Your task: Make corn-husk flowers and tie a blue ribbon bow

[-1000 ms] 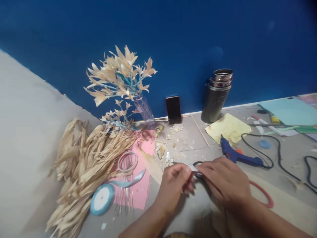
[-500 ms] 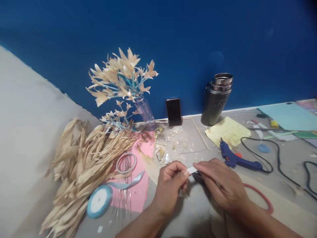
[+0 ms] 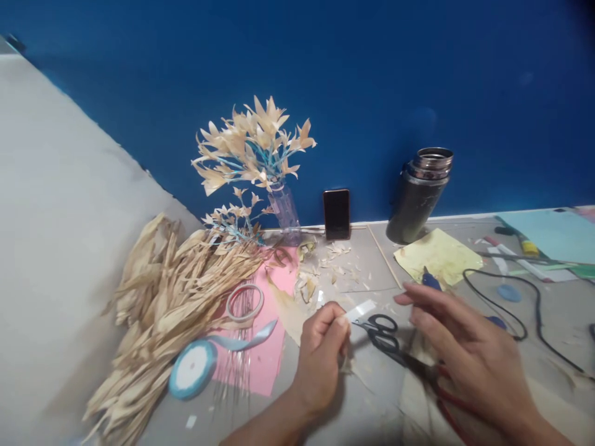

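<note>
My left hand [image 3: 321,353] is closed in a pinch on a small strip of clear tape [image 3: 361,310] that sticks out to the right. My right hand [image 3: 469,353] hovers to the right with fingers stretched out and holds nothing. Black scissors [image 3: 388,337] lie on the table between the two hands, just below the tape strip. A blue glue gun [image 3: 434,284] shows partly behind my right fingers.
Dried husk leaves [image 3: 171,310] pile at the left beside a pink sheet [image 3: 267,347], a tape roll [image 3: 245,302] and a blue ribbon spool [image 3: 193,369]. A vase of husk flowers [image 3: 255,155], a phone [image 3: 336,214] and a steel flask [image 3: 421,193] stand against the blue wall. Black cable [image 3: 534,303] runs at right.
My right hand has let go of the tape strip and drawn away to the right, opening. The scissors, hidden under it before, now show. The left hand keeps the strip.
</note>
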A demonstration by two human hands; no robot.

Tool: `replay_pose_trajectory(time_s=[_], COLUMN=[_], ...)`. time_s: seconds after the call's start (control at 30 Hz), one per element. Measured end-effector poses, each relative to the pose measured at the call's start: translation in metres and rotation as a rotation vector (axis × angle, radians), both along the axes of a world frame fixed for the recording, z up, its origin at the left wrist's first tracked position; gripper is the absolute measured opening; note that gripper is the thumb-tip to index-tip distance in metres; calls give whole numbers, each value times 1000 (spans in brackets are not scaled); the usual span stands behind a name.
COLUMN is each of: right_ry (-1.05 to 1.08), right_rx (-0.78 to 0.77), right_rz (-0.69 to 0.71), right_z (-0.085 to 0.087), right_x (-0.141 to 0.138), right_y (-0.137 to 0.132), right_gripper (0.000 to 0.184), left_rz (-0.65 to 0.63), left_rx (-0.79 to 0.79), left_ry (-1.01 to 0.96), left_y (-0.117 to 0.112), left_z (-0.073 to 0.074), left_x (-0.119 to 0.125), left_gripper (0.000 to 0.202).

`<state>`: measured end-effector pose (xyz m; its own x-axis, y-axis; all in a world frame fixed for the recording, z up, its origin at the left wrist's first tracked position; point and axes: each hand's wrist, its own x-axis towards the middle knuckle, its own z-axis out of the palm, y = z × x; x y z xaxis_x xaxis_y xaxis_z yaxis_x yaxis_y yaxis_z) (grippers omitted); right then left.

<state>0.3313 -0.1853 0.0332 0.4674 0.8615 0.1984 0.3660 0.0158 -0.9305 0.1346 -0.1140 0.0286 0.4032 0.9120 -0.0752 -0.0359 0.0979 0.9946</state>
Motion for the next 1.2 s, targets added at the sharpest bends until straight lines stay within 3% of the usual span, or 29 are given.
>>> replay_pose_trajectory(time_s=[0.07,0.2,0.3,0.4,0.57,0.67,0.83,0.93,1.07,1.2], right_ry=[248,561,681,751,727,672,487,525,448,433], right_rx=[-110,-279,-280,-258,-279,-312,-178,-195,-240,-312], right_rz=[163,397,389,334,374,391,447,512,410,345], right_z=[-2,-13,-20,-26,-30,-25,-17,-19,-21,-21], right_x=[-7,-19,-21,-22,-26,-27,-19,-14,-15,-17], right_y=[4,12,13,12,12,11,10,8,8,12], right_gripper=[41,35,41,42,43,44,44,44,35,33], left_rz=[-66,-193,-228,-136,-105,-91,-151,-110,-97,-127], left_rx=[52,67,-30,-120,-110,-76,-8,48,68,-87], left_ry=[53,81,23,-87,-46,2,52,119,125,-33], left_y=[-3,-9,-9,-7,-7,-8,-10,-9,-9,-8], left_z=[-1,-8,-14,-15,-12,-14,-13,-11,-10,-8], left_x=[2,7,8,9,11,12,10,8,7,9], left_gripper=[44,52,61,65,47,47,38,32,34,46])
